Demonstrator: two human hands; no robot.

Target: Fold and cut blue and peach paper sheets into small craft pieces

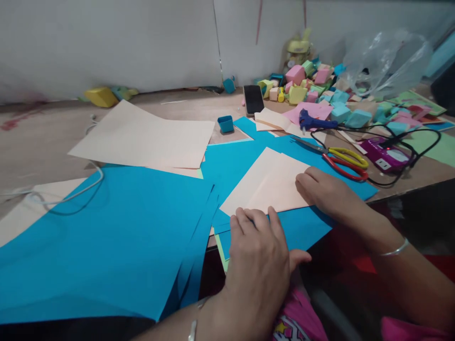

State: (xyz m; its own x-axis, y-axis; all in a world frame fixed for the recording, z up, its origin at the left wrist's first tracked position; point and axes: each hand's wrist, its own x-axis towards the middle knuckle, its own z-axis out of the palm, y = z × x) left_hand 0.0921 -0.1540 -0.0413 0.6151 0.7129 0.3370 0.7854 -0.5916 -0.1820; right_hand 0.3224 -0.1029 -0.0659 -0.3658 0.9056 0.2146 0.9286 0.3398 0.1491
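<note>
A folded peach paper (270, 184) lies at a slant on blue sheets, with a crease or layered edge running across it. At its near left edge is my left hand (261, 251), the fingers stretched forward to the paper and the thumb held out to the side. My right hand (325, 189) has its fingers curled together at the paper's right end, pinching it; the fingertips are partly hidden. Just beyond that hand, scissors (341, 161) with one yellow and one red handle rest on the blue paper (234, 163).
Large blue sheets (142, 227) and a peach sheet (149, 137) spread leftward, near a white cable (95, 177). Behind are a small blue paper cup (225, 124), a phone (253, 99), a blue glue gun (316, 121), a purple power box (386, 154) and heaped paper shapes (323, 76).
</note>
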